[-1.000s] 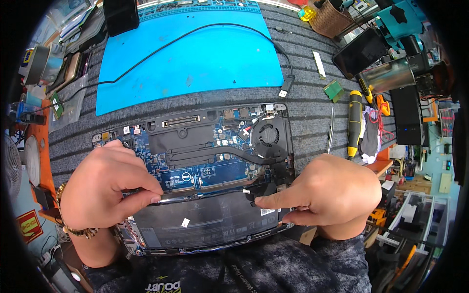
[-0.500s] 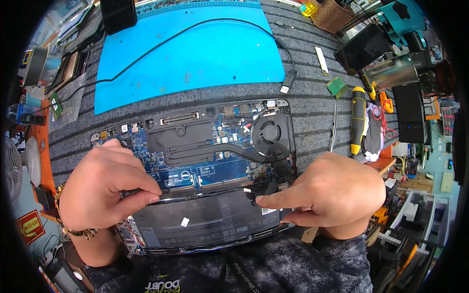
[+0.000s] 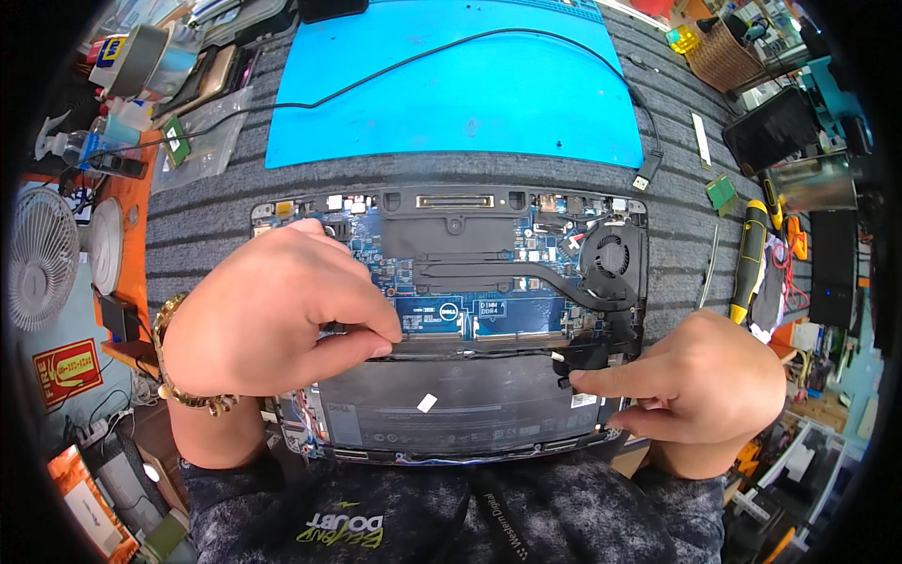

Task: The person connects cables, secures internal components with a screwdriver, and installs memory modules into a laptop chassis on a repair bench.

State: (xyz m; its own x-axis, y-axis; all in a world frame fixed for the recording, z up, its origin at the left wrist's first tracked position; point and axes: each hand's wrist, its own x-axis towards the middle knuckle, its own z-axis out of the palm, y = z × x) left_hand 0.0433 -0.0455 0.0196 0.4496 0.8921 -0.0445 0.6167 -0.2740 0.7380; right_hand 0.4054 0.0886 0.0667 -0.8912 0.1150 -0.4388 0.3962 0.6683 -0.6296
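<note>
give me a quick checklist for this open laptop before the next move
1. Left hand placed: ok, at the battery's far edge; whether it grips anything, cannot tell.
2. Right hand placed: ok, index fingertip near the battery's right end.
3. Battery fully seated: cannot tell; it lies along the laptop's near side.
4. Battery top bare: not ok, a small white piece is on it.
5. USB plug off the laptop: ok, beyond its far right corner.
6. Screwdriver off the laptop: ok, to its right.
</note>
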